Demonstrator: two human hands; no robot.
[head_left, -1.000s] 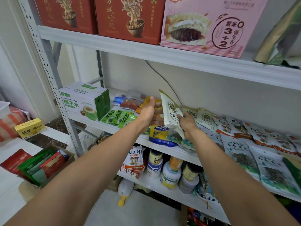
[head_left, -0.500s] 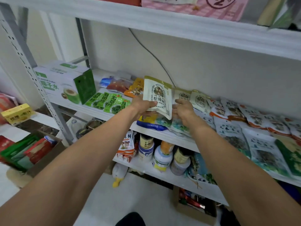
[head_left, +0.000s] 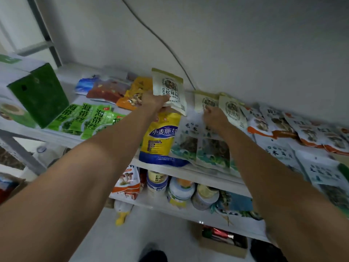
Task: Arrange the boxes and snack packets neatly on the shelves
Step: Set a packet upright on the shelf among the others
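My left hand (head_left: 154,101) pinches the lower edge of a cream mushroom packet (head_left: 169,88) and holds it upright above the middle shelf (head_left: 190,172). To its right, my right hand (head_left: 214,116) touches a second cream packet (head_left: 204,101) that leans against the back wall beside a third one (head_left: 232,110). A yellow and blue bag (head_left: 162,137) lies flat under my left hand. Pale fungus packets (head_left: 200,146) lie under my right wrist.
A green and white box (head_left: 37,93) stands at the shelf's left end, with green seaweed packets (head_left: 88,120) beside it. Red and orange packets (head_left: 117,91) lie behind. More packets (head_left: 294,129) cover the right side. Jars (head_left: 181,190) fill the lower shelf. A cable (head_left: 160,40) runs down the wall.
The view has closed in on the middle shelf. My right hand let go of the held packet and moved right onto the leaning packet. My left hand still holds the first packet.
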